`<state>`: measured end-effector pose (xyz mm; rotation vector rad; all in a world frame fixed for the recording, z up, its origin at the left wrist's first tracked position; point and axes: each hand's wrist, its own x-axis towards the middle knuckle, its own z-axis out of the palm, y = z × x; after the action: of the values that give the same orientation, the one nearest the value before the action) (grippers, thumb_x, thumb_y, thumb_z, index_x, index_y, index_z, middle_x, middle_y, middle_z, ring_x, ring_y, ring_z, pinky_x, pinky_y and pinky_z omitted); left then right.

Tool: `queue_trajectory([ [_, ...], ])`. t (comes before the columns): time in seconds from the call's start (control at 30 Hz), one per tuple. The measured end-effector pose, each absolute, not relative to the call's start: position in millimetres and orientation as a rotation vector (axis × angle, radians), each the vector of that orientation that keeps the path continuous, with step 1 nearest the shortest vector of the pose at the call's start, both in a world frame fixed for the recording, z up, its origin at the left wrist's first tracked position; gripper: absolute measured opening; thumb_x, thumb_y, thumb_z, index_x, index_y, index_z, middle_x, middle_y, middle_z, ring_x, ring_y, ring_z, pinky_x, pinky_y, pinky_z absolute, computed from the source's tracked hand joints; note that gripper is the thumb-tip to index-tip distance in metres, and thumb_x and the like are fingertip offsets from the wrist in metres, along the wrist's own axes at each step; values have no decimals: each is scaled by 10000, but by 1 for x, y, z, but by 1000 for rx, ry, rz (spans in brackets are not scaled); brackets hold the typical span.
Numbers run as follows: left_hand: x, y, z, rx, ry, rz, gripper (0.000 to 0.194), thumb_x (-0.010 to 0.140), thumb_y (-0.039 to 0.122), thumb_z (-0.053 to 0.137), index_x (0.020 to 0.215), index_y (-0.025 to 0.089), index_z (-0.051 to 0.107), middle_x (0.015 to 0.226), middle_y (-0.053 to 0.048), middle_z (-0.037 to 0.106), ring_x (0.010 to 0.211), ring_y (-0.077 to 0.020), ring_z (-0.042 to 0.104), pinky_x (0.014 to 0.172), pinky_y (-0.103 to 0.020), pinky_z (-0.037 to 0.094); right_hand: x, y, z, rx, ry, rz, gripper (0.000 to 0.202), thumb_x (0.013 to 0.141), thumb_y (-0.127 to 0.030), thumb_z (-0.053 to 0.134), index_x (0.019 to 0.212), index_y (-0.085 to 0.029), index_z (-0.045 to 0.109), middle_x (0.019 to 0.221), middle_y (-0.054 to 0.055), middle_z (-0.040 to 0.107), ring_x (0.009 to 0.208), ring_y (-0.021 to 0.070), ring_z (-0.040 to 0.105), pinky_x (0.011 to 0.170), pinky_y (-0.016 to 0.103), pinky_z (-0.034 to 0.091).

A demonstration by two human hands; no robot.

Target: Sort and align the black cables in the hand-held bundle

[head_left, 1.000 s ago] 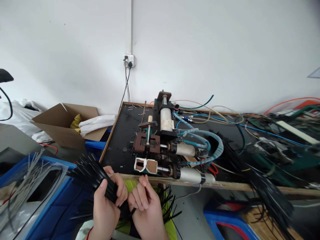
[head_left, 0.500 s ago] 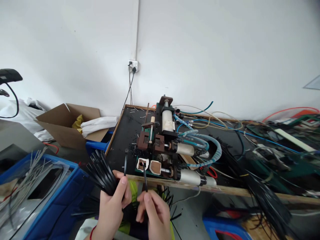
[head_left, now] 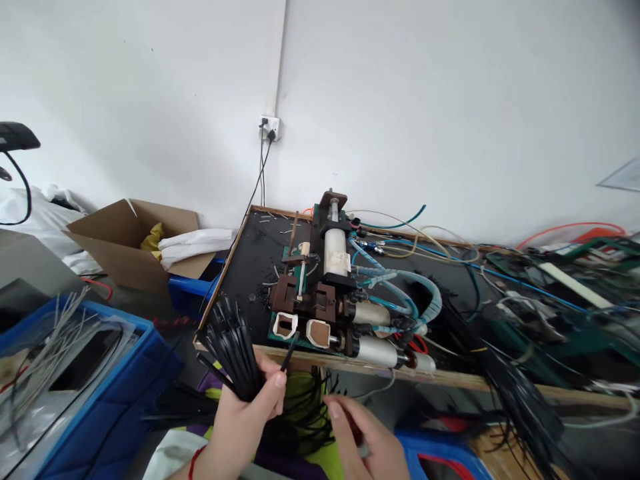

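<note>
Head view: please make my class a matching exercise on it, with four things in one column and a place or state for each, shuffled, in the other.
Things
1. left hand
2. right hand
3. cardboard box
4. wall socket

Places and states
A. stands open, with yellow material inside
B. near the bottom of the picture, apart from the bundle of black strands
C. on the wall, with black plugs in it
D. closed around the bundle of black strands

Right pairs: 1-D, 2-B, 3-A, 4-C
</note>
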<state>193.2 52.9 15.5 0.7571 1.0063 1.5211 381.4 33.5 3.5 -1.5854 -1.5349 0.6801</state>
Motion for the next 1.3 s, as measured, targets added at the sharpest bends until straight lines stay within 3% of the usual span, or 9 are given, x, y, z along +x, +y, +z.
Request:
queue_trajectory([
  [0.1, 195, 49, 14, 882, 1020, 1452, 342, 848, 480, 790, 792, 179, 636, 578, 20, 586, 509, -121, 539, 514, -233, 477, 325, 49, 44, -1201, -1374, 910, 284, 918, -485, 676, 1009, -250, 806, 910, 76, 744, 724, 220, 695, 631, 288, 566],
  [0.23, 192, 51, 12, 925, 1072, 1471, 329, 907, 492, 715, 804, 185, 657, 582, -4, 638, 486, -145, 568, 493, -251, 491, 298, 54, 57, -1034, -1192, 1102, 274, 950, -430, 660, 855, -215, 802, 952, 77, 689, 612, 154, 632, 505, 251, 512],
  [0.33, 187, 55, 11, 959, 1202, 1652, 327, 951, 467, 664, 778, 189, 669, 635, -33, 685, 595, -176, 651, 638, -290, 560, 303, 52, 48, -1057, -1103, 1018, 280, 981, -417, 619, 860, -214, 769, 754, 44, 716, 597, 165, 647, 591, 260, 536],
  [0.47, 184, 56, 9, 890, 1219, 1644, 276, 892, 463, 734, 927, 189, 730, 462, 68, 489, 368, -101, 418, 393, -207, 384, 306, 51, 40, -1177, -1432, 884, 309, 1001, -368, 571, 801, -213, 749, 505, -17, 586, 438, 132, 526, 506, 249, 413],
  [0.63, 186, 55, 5, 791, 1296, 1622, 277, 716, 406, 883, 804, 178, 754, 590, 3, 612, 414, -107, 455, 363, -220, 364, 308, 50, 29, -1198, -1614, 909, 318, 994, -381, 562, 803, -212, 752, 584, 30, 675, 524, 170, 624, 550, 265, 429],
  [0.73, 184, 60, 8, 679, 1235, 1686, 265, 768, 392, 856, 888, 187, 740, 514, 61, 501, 398, -78, 378, 363, -189, 303, 312, 46, 13, -1133, -1497, 1181, 376, 982, -456, 588, 737, -208, 725, 539, 28, 670, 496, 171, 627, 522, 258, 428],
  [0.87, 180, 68, 20, 605, 1057, 1772, 308, 923, 396, 722, 1166, 216, 662, 509, 116, 370, 401, -62, 299, 401, -168, 272, 305, 48, -3, -849, -942, 1511, 444, 986, -531, 587, 676, -215, 620, 439, -16, 562, 408, 126, 444, 460, 245, 334],
  [1.03, 176, 71, 30, 550, 833, 1836, 326, 976, 518, 553, 1087, 221, 626, 487, 94, 414, 349, -87, 330, 402, -215, 285, 284, 65, -1, -589, -425, 1692, 345, 925, -465, 713, 718, -210, 605, 407, -83, 444, 399, 91, 235, 481, 244, 273],
  [1.3, 176, 70, 29, 533, 743, 1778, 295, 940, 548, 552, 1031, 269, 588, 486, 74, 473, 317, -117, 369, 362, -216, 292, 275, 76, 1, -519, -280, 1807, 365, 862, -437, 783, 674, -213, 565, 408, -113, 363, 394, 75, 142, 461, 230, 255],
])
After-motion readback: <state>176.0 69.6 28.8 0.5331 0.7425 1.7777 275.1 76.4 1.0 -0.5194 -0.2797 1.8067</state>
